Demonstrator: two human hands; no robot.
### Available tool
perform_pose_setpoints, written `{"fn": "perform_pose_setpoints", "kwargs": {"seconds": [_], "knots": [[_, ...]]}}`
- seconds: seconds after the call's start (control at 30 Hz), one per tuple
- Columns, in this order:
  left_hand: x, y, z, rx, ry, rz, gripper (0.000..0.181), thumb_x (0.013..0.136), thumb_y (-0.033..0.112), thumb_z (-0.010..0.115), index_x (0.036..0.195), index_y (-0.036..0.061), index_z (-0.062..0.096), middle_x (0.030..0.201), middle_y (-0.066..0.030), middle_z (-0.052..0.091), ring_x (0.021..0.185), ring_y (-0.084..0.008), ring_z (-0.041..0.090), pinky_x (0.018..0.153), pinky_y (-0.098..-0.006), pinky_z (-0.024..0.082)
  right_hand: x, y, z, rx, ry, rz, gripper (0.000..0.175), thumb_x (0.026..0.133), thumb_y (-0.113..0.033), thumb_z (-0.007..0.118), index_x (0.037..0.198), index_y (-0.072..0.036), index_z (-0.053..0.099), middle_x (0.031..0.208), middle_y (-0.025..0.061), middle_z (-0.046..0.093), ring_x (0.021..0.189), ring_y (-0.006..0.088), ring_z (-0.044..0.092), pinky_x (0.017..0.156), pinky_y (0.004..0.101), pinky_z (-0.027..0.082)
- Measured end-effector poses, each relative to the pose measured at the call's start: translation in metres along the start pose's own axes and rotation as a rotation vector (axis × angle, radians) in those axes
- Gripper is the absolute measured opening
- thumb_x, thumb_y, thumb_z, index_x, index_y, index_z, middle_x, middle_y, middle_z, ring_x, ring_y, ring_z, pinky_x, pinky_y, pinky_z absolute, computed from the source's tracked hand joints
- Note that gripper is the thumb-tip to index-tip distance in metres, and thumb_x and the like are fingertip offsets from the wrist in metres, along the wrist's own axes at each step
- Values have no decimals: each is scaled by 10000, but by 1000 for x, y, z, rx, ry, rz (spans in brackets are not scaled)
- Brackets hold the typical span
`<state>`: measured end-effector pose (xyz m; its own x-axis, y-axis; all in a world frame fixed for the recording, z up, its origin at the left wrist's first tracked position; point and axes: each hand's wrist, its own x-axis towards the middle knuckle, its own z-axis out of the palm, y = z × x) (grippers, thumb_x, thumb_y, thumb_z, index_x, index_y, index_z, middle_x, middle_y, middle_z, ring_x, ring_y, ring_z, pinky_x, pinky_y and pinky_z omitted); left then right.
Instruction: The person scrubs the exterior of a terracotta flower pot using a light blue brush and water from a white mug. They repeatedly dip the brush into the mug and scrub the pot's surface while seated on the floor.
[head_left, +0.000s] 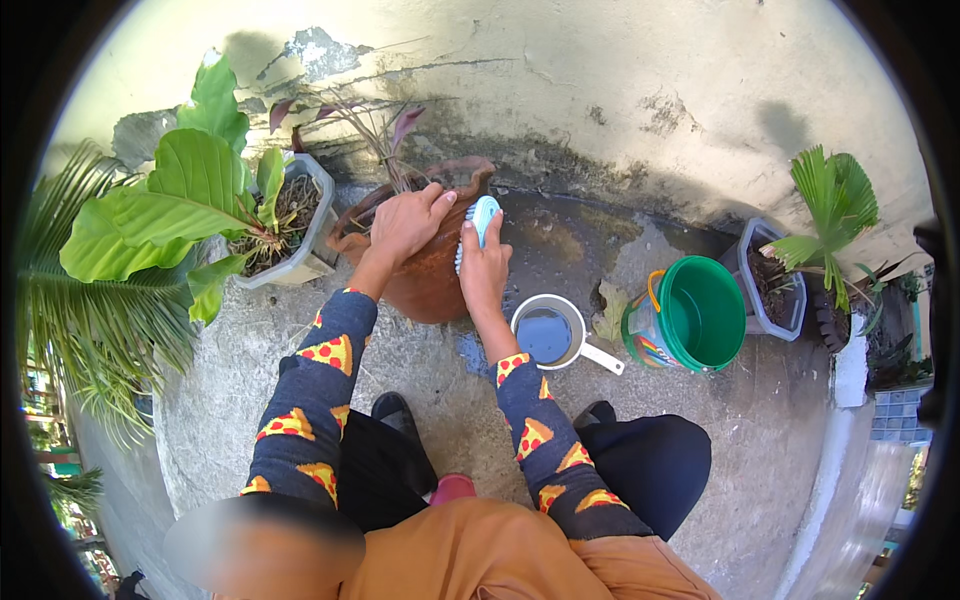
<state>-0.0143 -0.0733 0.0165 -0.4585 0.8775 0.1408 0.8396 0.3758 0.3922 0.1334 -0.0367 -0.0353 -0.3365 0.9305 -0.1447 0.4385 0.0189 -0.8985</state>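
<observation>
A terracotta plant pot (424, 289) with a wavy rim stands tilted on the wet concrete before me. Thin stems and a few purplish leaves (406, 126) rise from its mouth. My left hand (411, 221) rests on the pot's near rim and upper side, its fingers pointing right. In my right hand (484, 274) is a light-blue scrub brush (482, 212), its bristles turned left against the pot's right side. Just right of that wrist sits a white dipper (547, 330) with dark-looking water in it.
A green plastic bucket (705, 315) with an orange handle stands right of the dipper. Octagonal planters flank the area, one at left (300, 262) with broad leaves, one at right (787, 319) with a fan-leaved plant. A stained wall (600, 82) runs behind the pot.
</observation>
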Motion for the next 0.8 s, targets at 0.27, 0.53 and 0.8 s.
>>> {"fn": "perform_pose_setpoints", "kwargs": {"seconds": [0.27, 0.53, 0.8], "knots": [[-5, 3, 1, -15, 41, 14, 487, 1057, 530, 424, 979, 95, 628, 849, -234, 709, 885, -454, 687, 779, -562, 516, 10, 97, 8, 63, 73, 319, 778, 1002, -582, 466, 1603, -96, 378, 1383, 408, 550, 1305, 519, 544, 1134, 475, 400], [-3, 2, 2, 0, 48, 5, 501, 1055, 537, 429, 977, 93, 649, 859, -235, 714, 873, -450, 691, 776, -559, 523, 2, 18, 2, 9, 15, 99, 814, 1002, -625, 456, 1647, -160, 278, 1317, 387, 517, 1192, 549, 573, 1050, 528, 436], [-1, -1, 0, 36, -2, -27, 495, 1058, 542, 430, 1071, 114, 679, 911, -226, 721, 922, -445, 691, 799, -557, 512, 8, 92, 9, 101, 69, 184, 793, 1008, -560, 463, 1623, -80, 320, 1328, 389, 558, 1238, 548, 553, 1095, 503, 417]]}}
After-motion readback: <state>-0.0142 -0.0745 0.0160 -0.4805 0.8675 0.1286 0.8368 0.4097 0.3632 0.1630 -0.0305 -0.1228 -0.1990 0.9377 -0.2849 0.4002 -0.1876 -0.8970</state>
